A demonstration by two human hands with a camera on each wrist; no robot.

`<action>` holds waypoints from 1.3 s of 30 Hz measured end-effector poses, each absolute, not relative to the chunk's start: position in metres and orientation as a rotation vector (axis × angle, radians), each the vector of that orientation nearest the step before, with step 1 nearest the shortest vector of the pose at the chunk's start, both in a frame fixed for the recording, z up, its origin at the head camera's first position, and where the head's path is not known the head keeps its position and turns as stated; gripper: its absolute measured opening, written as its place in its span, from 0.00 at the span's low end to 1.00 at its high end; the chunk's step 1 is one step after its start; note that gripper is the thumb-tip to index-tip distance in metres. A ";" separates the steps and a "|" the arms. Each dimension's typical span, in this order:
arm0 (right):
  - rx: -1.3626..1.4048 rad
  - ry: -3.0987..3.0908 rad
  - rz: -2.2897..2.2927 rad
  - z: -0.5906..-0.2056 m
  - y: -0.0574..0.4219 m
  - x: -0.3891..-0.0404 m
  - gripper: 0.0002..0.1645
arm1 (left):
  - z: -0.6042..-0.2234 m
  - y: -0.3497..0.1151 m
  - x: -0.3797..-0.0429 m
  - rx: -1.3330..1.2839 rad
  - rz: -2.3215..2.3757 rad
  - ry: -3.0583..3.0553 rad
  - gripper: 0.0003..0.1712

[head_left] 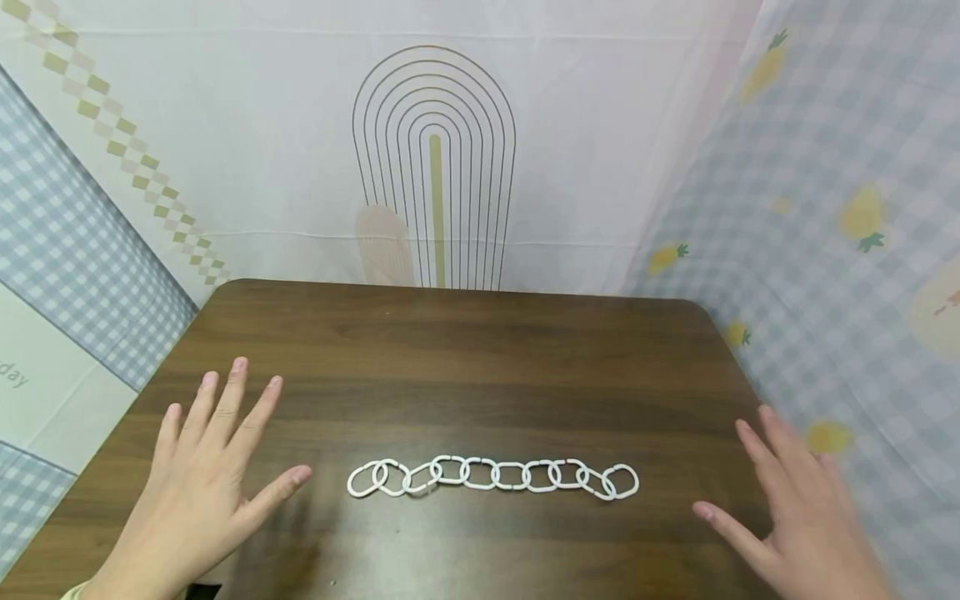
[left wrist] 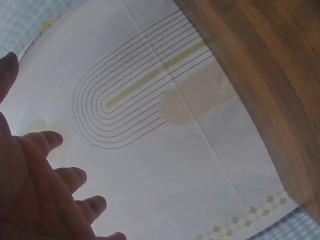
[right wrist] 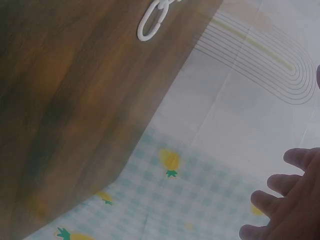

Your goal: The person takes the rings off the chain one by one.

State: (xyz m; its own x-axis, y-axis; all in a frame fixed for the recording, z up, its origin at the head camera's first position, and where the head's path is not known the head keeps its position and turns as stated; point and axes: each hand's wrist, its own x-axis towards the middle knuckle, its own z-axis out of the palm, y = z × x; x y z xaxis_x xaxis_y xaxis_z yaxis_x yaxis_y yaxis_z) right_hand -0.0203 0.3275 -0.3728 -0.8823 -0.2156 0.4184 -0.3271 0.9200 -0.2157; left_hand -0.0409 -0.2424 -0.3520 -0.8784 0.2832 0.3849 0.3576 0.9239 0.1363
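A chain of several white oval links (head_left: 510,476) lies stretched sideways across the brown wooden table, its links joined one through another. To its left, my left hand (head_left: 206,471) is held with fingers spread, touching nothing. My right hand (head_left: 802,508) is on the chain's other side, over the table's right edge, fingers extended and holding nothing. In the right wrist view, only the end link (right wrist: 149,22) and a bit of its neighbour show at the top. The left wrist view shows spread fingers (left wrist: 72,177) but no chain.
The wooden table (head_left: 480,358) has rounded far corners. Behind it hangs a pale cloth (head_left: 285,150) with an arch print. Blue checked cloth (head_left: 825,275) with pineapple prints hangs close along the right side, and more checked cloth (head_left: 82,200) along the left.
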 end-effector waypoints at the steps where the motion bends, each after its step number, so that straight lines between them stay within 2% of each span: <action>1: 0.390 -2.694 0.394 -0.373 0.327 -0.020 0.65 | -0.352 -0.242 -0.041 -0.471 -0.292 -2.715 0.56; 39: 0.273 -2.631 0.600 -0.394 0.312 -0.022 0.58 | -0.369 -0.224 -0.038 -0.436 -0.499 -2.727 0.55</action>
State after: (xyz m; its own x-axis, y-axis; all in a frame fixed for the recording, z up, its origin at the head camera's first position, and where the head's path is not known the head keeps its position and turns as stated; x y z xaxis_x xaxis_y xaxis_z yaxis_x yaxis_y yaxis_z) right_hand -0.0219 0.3125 -0.3940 -0.8898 -0.0946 0.4465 -0.2788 0.8872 -0.3675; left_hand -0.0378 -0.2237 -0.3686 -0.8975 0.2354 0.3731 0.3521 0.8917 0.2845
